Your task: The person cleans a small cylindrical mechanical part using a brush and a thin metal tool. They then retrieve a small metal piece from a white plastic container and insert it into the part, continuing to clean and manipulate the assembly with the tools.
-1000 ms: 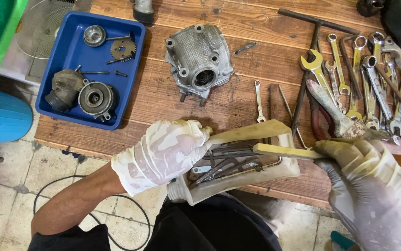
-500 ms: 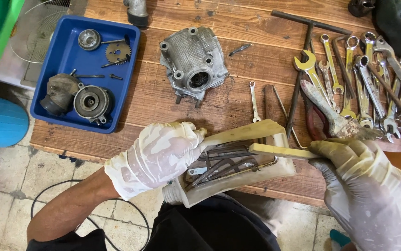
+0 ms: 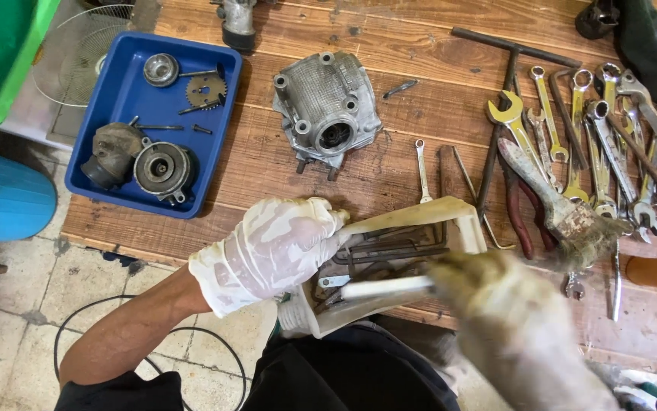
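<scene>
blue tray | engine casting | wrenches | brush

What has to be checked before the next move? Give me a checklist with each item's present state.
1. Left hand on the cream plastic container: ok, gloved and closed on its rim.
2. Right hand grip on the white strip: cannot tell, the hand is motion-blurred.
3. Container support: not ok, its near end hangs past the edge of the wooden table.
4. Metal rods and keys: ok, lying inside the container's walls.
5. Grey engine part: ok, apart from the container and both hands.
6. Wrenches: not ok, crowded in a loose pile just beyond the right hand.
</scene>
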